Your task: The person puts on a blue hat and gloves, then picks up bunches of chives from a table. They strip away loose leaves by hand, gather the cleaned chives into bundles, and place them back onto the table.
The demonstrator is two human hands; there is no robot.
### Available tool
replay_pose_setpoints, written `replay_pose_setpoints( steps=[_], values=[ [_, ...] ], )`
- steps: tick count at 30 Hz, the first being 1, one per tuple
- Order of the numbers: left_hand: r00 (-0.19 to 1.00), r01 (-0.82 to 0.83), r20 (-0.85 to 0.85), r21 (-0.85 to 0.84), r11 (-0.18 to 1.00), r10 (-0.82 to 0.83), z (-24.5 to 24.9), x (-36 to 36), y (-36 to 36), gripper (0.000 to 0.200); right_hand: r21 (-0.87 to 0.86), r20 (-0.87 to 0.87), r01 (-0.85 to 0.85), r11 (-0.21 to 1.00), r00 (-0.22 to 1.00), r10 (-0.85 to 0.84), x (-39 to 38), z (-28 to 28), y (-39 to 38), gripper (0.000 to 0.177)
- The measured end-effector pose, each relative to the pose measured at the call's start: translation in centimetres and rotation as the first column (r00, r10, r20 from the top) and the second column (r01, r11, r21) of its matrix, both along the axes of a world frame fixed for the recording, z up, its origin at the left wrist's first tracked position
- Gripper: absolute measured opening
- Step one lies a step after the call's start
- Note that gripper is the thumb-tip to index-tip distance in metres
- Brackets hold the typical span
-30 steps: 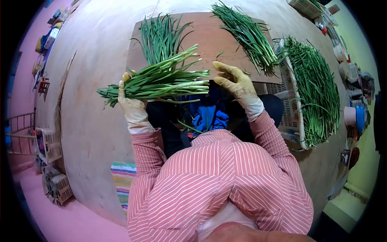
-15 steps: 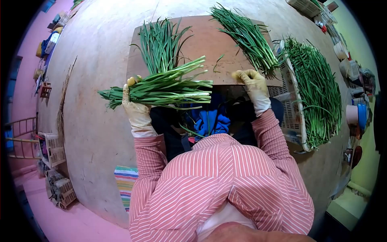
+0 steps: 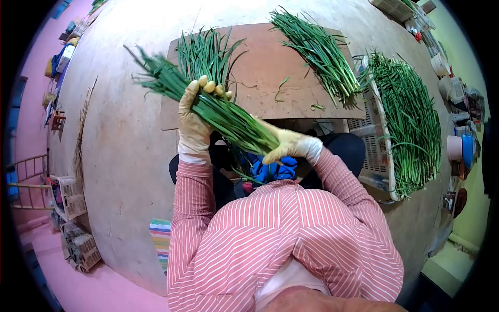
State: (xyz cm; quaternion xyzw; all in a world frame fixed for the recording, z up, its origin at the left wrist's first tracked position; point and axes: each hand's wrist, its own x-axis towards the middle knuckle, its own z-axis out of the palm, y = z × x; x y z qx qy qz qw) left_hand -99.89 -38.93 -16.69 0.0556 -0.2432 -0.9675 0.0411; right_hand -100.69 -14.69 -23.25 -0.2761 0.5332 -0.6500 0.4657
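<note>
A bunch of garlic chives [image 3: 231, 118] slants across my lap, its leafy tips up to the left and its pale stem ends down to the right. My gloved left hand [image 3: 193, 119] is wrapped round the middle of this bunch. At the stem ends, my gloved right hand [image 3: 292, 144] cups the bunch, thumb on the near side and fingers on the far side. Behind the left hand, a second pile of chives [image 3: 205, 54] lies on the brown board [image 3: 254, 62], partly hidden. Another pile of chives [image 3: 317, 52] rests at the board's right side.
To the right stands a white plastic crate [image 3: 383, 125] filled with chives [image 3: 408, 119]. A few loose bits of chive [image 3: 281, 88] lie on the board. Blue cloth [image 3: 273, 169] shows between my knees. A striped mat [image 3: 160, 242] lies on the floor at left.
The bunch has turned from nearly level to a steep slant, leaf tips raised. My right hand has come from the board's edge onto the stem ends. Small scraps now lie near that edge.
</note>
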Motion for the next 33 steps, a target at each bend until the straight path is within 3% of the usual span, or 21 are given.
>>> replay_pose_setpoints(
  steps=[2,4,6,7,8,10,11,14,15,16,18,19,20,22,24,26,28,30,31,33],
  values=[
    [0.996,0.084,0.004,0.042,0.996,-0.084,0.0,-1.2,0.5,0.028,-0.120,0.000,-0.020,0.993,1.000,0.020,1.0,-1.0,-1.5,0.108],
    [0.994,0.108,-0.029,0.053,0.993,-0.107,0.5,-1.9,1.4,0.028,0.080,0.195,-0.084,0.993,0.979,0.067,1.7,-1.4,-1.9,0.078],
    [0.992,0.124,-0.012,0.023,0.992,-0.124,0.8,-2.7,2.0,0.029,0.106,0.318,-0.177,0.979,0.939,0.135,1.9,-0.4,-2.0,0.066],
    [0.989,0.145,0.023,0.096,0.985,-0.148,0.6,-3.4,2.1,0.029,0.234,0.296,-0.212,0.949,0.945,0.138,2.3,-0.1,-2.7,0.065],
    [0.988,0.150,0.023,0.100,0.984,-0.153,0.7,-3.8,2.3,0.029,0.083,0.458,-0.136,0.987,0.885,0.084,2.6,1.1,-1.8,0.068],
    [0.984,0.169,0.042,0.091,0.981,-0.173,1.6,-4.5,3.1,0.028,-0.070,0.753,0.022,0.997,0.657,0.039,2.7,5.7,-2.1,0.056],
    [0.972,0.234,-0.008,0.114,0.966,-0.234,1.7,-5.2,3.1,0.029,-0.087,0.477,-0.037,0.996,0.876,0.074,2.9,3.4,-1.4,0.063],
    [0.945,0.317,-0.082,0.003,0.949,-0.315,3.8,-6.4,4.1,0.036,-0.223,0.473,0.110,0.968,0.881,0.009,2.8,3.1,-2.2,0.068],
    [0.968,0.223,-0.087,-0.149,0.963,-0.237,4.0,-6.7,4.4,0.041,-0.246,0.503,0.078,0.966,0.862,0.059,2.3,3.2,-1.8,0.069],
    [0.969,0.220,-0.081,-0.146,0.965,-0.233,4.7,-7.1,4.3,0.041,-0.246,0.493,0.118,0.962,0.870,0.019,2.2,4.6,-1.8,0.062],
    [0.899,0.350,-0.139,-0.343,0.872,-0.416,6.3,-8.4,3.8,0.047,0.001,0.460,0.105,0.995,0.883,-0.093,1.1,5.9,-0.8,0.050],
    [0.913,0.332,-0.096,-0.390,0.858,-0.397,6.2,-9.1,3.3,0.060,0.109,0.431,0.245,0.963,0.862,-0.268,1.0,7.0,-0.8,0.040],
    [0.954,0.201,-0.093,-0.510,0.836,-0.286,5.2,-10.2,2.9,0.068,0.197,0.364,0.289,0.937,0.866,-0.343,0.0,7.7,-0.3,0.035],
    [0.965,0.172,-0.049,-0.630,0.757,-0.259,2.6,-12.2,1.5,0.067,0.182,0.254,0.431,0.884,0.848,-0.465,-1.7,6.9,1.5,0.033],
    [0.975,0.218,0.204,-0.775,0.593,-0.092,-1.1,-12.5,0.6,0.062,0.218,0.178,0.510,0.832,0.817,-0.548,-3.5,6.4,3.1,0.033],
    [0.986,0.164,0.132,-0.848,0.505,-0.098,-3.0,-10.6,2.0,0.062,0.201,0.206,0.592,0.781,0.753,-0.624,-4.8,4.6,4.8,0.033],
    [0.980,0.198,0.199,-0.938,0.285,-0.026,-6.1,-9.7,4.0,0.077,0.219,0.121,0.686,0.693,0.686,-0.717,-5.6,3.1,6.1,0.036],
    [0.998,0.028,0.043,-0.960,-0.279,-0.049,-10.2,-9.4,4.6,0.073,0.180,0.211,0.713,0.678,0.645,-0.735,-6.4,3.0,6.8,0.038],
    [0.995,-0.104,-0.075,-0.777,-0.621,-0.072,-12.9,-9.3,4.9,0.070,0.151,0.200,0.736,0.659,0.630,-0.750,-6.7,3.3,7.1,0.038],
    [0.990,-0.128,-0.131,-0.609,-0.783,-0.060,-14.1,-7.7,6.8,0.069,0.110,0.245,0.783,0.612,0.576,-0.780,-6.9,3.3,7.7,0.040]
  ],
)
